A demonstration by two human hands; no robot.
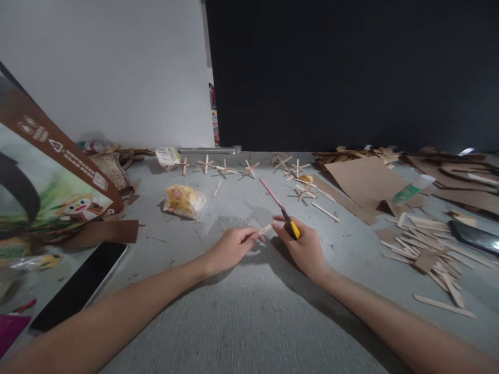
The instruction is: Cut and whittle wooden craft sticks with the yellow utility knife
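Left fingers [249,235] pinch a short stick [265,228], right fingers [281,231] grip a cutter [286,215], several crossed-stick shapes [249,169] beyond them look done, and loose sticks [449,285] lie unused to their right!

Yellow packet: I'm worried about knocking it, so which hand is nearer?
Left. The left hand is to the near right of the yellow packet; the right hand is on the same side but farther off.
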